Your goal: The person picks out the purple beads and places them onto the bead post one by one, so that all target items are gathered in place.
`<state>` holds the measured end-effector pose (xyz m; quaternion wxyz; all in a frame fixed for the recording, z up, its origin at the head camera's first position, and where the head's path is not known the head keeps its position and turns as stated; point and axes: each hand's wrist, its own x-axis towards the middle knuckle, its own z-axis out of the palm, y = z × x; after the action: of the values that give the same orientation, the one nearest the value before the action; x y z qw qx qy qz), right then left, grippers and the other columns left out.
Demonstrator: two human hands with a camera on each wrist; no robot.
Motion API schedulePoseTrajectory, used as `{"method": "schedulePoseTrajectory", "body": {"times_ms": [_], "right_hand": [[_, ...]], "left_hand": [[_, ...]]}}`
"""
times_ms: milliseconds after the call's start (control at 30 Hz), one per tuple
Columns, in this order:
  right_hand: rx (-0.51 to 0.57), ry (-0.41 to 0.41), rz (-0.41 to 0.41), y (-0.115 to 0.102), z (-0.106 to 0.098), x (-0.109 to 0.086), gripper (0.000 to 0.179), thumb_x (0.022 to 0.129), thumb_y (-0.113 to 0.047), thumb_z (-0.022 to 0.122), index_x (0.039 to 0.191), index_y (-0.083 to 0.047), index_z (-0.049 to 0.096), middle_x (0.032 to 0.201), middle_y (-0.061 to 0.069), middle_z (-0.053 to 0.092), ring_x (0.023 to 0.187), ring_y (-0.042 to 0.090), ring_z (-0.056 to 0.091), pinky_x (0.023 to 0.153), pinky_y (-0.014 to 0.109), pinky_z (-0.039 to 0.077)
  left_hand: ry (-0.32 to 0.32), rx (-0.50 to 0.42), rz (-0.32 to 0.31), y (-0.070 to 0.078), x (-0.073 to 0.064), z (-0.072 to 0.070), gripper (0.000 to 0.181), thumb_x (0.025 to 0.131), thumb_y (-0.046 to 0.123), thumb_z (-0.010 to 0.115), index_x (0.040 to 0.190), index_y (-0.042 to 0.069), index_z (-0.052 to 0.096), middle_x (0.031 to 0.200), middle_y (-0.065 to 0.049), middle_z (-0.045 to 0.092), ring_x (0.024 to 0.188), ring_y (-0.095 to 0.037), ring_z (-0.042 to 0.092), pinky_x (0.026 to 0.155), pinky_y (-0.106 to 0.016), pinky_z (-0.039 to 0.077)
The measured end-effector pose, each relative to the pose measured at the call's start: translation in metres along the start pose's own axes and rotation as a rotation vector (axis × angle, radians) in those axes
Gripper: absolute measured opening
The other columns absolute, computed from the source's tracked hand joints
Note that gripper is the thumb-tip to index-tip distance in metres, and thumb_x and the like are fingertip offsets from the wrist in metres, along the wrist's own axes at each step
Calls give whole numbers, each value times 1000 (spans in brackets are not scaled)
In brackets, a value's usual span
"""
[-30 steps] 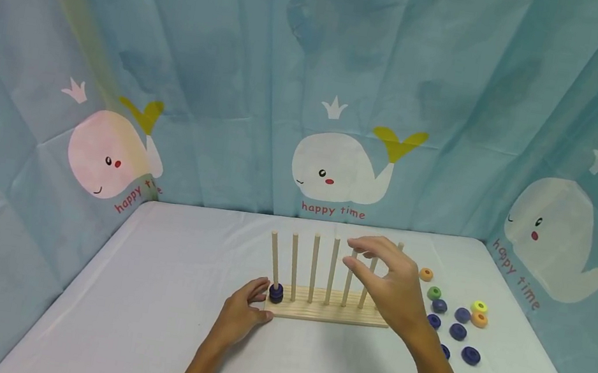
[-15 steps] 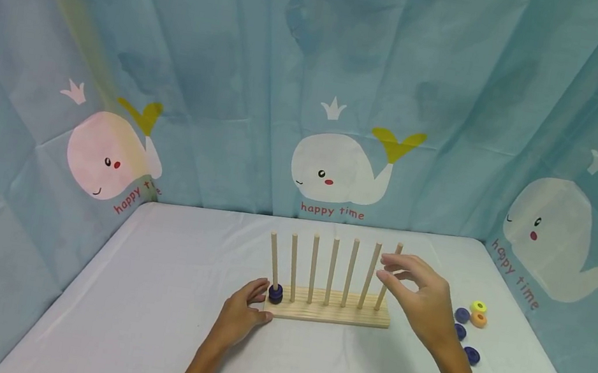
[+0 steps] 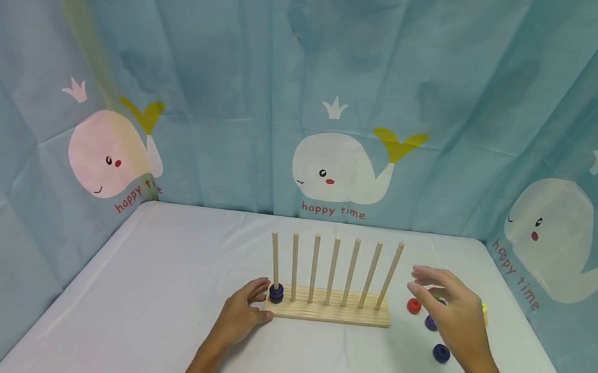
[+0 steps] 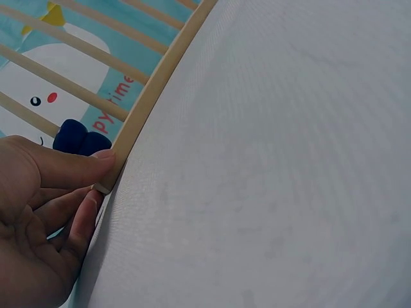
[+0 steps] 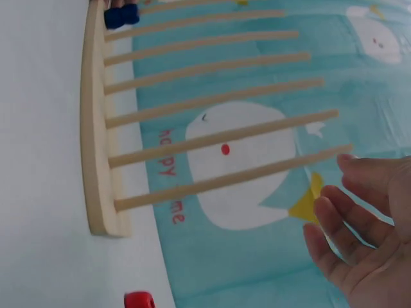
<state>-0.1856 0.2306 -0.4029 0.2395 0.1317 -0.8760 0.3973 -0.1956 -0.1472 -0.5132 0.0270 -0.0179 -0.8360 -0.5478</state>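
A pale wooden peg board [image 3: 334, 314] with a row of upright pegs stands on the white table. Two dark blue beads [image 3: 276, 293] are stacked at the foot of its leftmost peg. My left hand [image 3: 241, 314] grips the board's left end; the left wrist view shows the thumb [image 4: 96, 163] on one face of the base [image 4: 151, 90] and fingertips pressing the other side. My right hand [image 3: 456, 316] hovers to the right of the board, fingers loosely bent and holding nothing. Beneath it lie a red bead [image 3: 414, 305] and a dark blue bead [image 3: 441, 353].
Another dark blue bead [image 3: 431, 323] and a yellow bead [image 3: 485, 309] lie partly hidden by the right hand. Other loose beads there are mostly covered. A light blue curtain [image 3: 222, 156] printed with whales hangs around the table's [image 3: 155, 294] back and sides.
My right hand has moved from over the pegs to the right, above the loose beads. The red bead and others have come into sight. My left hand stays at the board's end.
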Motion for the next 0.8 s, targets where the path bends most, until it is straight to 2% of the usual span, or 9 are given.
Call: {"method": "schedulePoseTrajectory", "body": {"times_ms": [167,367,500,633,800], "right_hand": [[-45,18,47,11,-9,-7,30,91,-32,69,119,-20,69,112,-9,68,96,5,62,80,5,43],[-74,-8,137,22,-20,-18,38,92,-36,67,125,-18,65,107,-1,69,94,20,67,73,7,47],[-50,-41,190,34,-29,-25,40,91,-37,68,127,-19,64,107,1,68,96,8,64,72,9,49],[-42,-55,229,45,-38,-30,42,90,-38,68,127,-17,64,110,5,69,96,-8,56,75,5,45],[-83,-120,304,55,-48,-36,51,90,-45,66,132,-16,60,114,8,68,92,-13,54,72,8,46]], "left_hand": [[1,5,5,2,0,-1,71,77,2,77,142,7,48,137,-5,57,117,-24,57,91,-40,51],[-4,-6,3,1,-1,-2,72,78,3,77,143,7,47,137,-6,56,117,-24,57,92,-39,51],[-10,-11,2,-1,-1,-2,72,78,3,77,143,7,47,138,-5,55,118,-24,57,92,-38,51],[-9,-8,4,-2,0,-1,72,78,3,77,143,7,47,138,-5,56,118,-24,57,92,-38,51],[-7,-4,2,-2,0,-1,72,78,3,77,143,7,47,138,-6,56,118,-24,57,92,-38,51]]}}
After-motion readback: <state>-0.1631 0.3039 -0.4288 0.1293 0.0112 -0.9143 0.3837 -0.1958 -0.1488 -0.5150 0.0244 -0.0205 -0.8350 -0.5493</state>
